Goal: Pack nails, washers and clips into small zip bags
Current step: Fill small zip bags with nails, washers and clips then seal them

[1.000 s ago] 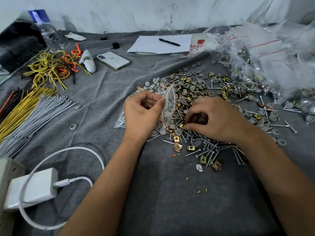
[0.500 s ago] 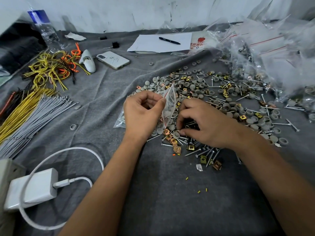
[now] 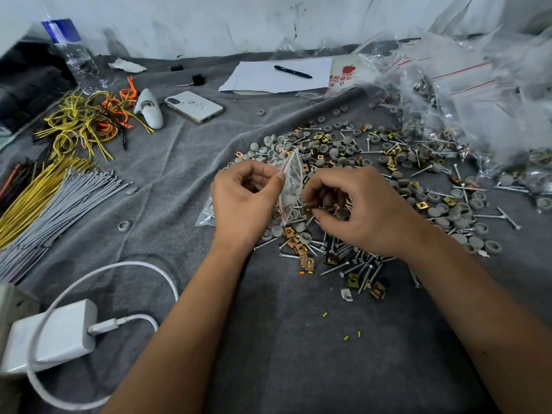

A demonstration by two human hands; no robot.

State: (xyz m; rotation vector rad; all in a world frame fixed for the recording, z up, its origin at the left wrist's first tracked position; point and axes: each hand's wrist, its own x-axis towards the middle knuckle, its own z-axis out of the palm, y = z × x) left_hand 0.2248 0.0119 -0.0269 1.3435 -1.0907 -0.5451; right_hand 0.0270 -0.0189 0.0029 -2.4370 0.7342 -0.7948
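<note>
My left hand (image 3: pixel 245 201) pinches a small clear zip bag (image 3: pixel 291 182) with a red seal line and holds it upright by its mouth. Right beside the bag, my right hand (image 3: pixel 358 210) has its fingers curled round a few grey washers (image 3: pixel 342 212). Under and beyond both hands lies a spread of grey washers (image 3: pixel 337 150), brass clips (image 3: pixel 294 234) and nails (image 3: pixel 352 264) on the grey cloth (image 3: pixel 268 339). Part of the bag is hidden behind my left hand.
A heap of clear zip bags (image 3: pixel 478 94), some filled, fills the right back. Paper with a pen (image 3: pixel 292 71), a phone (image 3: pixel 194 106), a water bottle (image 3: pixel 73 52), yellow and grey wire bundles (image 3: pixel 50 198) and a white charger (image 3: pixel 53 333) with cable lie left and behind.
My right hand has moved left from the pile toward the bag's mouth, carrying washers. My left hand keeps the bag in the same place.
</note>
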